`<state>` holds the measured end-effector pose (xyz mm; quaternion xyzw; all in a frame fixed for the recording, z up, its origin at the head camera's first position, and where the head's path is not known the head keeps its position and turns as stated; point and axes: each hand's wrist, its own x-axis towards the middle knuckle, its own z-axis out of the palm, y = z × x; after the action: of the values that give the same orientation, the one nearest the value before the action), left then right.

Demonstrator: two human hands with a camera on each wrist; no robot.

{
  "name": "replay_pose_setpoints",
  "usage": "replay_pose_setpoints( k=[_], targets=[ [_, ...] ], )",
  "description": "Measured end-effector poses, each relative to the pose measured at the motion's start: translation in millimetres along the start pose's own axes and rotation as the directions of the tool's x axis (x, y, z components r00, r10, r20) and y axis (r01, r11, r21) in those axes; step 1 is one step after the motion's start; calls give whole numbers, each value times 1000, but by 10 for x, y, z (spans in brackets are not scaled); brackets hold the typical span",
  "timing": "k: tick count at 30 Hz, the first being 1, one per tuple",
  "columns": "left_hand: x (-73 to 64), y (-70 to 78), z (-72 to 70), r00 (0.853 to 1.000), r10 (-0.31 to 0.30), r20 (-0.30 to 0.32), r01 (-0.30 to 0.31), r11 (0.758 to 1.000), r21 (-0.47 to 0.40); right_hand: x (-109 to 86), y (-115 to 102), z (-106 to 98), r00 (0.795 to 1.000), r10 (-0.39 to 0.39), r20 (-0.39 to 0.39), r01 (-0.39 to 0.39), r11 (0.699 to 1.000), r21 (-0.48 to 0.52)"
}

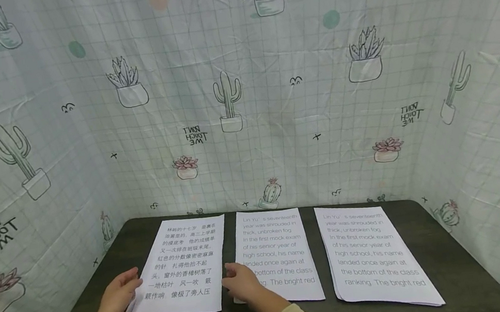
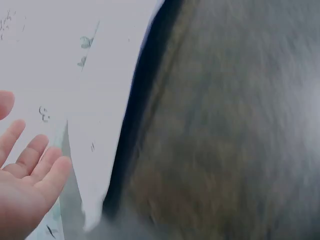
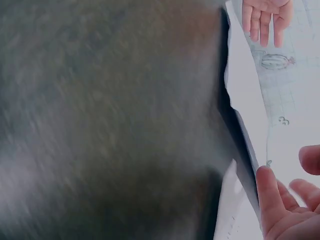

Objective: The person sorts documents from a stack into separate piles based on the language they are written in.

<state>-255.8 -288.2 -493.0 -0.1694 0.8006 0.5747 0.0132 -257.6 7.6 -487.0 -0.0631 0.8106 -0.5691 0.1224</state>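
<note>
A stack of white paper (image 1: 181, 268) printed with Chinese characters lies on the left of the dark table. My left hand (image 1: 118, 298) is beside its left edge, fingertips right at the paper. In the left wrist view the fingers (image 2: 52, 172) are spread and loosely bent, holding nothing. My right hand (image 1: 248, 284) is at the stack's right edge and overlaps the lower left of the middle paper stack (image 1: 276, 257), which bears English text. The right wrist view shows its fingers (image 3: 270, 192) relaxed and apart, with nothing between them.
A third paper stack (image 1: 377, 260) with English text lies to the right, its sheets slightly fanned at the lower edge. The dark table (image 1: 454, 256) meets a hanging white cloth (image 1: 253, 108) printed with cacti, which surrounds it at the back and sides.
</note>
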Motion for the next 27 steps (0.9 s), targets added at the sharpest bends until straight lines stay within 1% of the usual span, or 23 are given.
replay_pose_setpoints(
  k=[3,5,9,12,16,22,27],
  targets=[
    [-14,89,80,999,29,12,-29,1000,-2,-4,-49,-102,999,-33,-7,33,999,20],
    [-31,158,156,998,62,32,-62,998,-18,4,-60,-176,999,-50,-12,50,999,21],
    [-50,305,328,992,103,66,-101,994,-36,30,-54,-365,998,-37,-41,37,999,4],
    [-49,402,456,988,121,93,-116,992,-54,56,-54,-533,997,-22,-70,21,1000,-6],
    [-42,519,655,982,147,119,-137,987,-87,61,-54,-745,996,-24,-89,24,1000,-3],
    [-43,692,973,961,217,171,-202,974,-99,10,-5,-1063,988,-35,-149,33,999,-15],
    [-40,812,1191,944,267,193,-252,963,-99,-50,39,-1324,978,-13,-210,7,1000,-26]
  ],
)
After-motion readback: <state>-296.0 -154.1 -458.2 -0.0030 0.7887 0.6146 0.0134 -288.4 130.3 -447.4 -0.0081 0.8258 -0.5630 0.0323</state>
